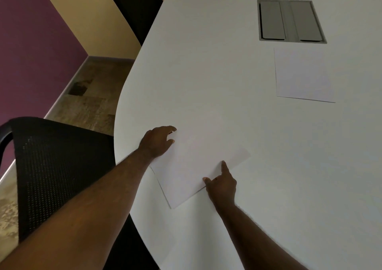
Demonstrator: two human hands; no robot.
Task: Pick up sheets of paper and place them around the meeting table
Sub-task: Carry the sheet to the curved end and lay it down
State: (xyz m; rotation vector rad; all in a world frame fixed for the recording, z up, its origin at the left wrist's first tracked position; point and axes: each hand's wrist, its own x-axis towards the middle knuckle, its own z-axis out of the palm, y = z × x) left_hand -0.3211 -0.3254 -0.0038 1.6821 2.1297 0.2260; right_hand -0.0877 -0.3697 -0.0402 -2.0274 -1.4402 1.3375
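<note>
A white sheet of paper lies tilted on the white meeting table, close to its curved left edge. My left hand rests on the sheet's upper left corner, fingers curled over its edge. My right hand touches the sheet's lower right edge with the index finger and thumb stretched out, other fingers folded. A second white sheet lies flat farther back on the right, apart from both hands.
A grey cable hatch is set into the tabletop behind the second sheet. A black mesh chair stands at the table's left edge below my left arm. Another dark chair back stands at the far left edge.
</note>
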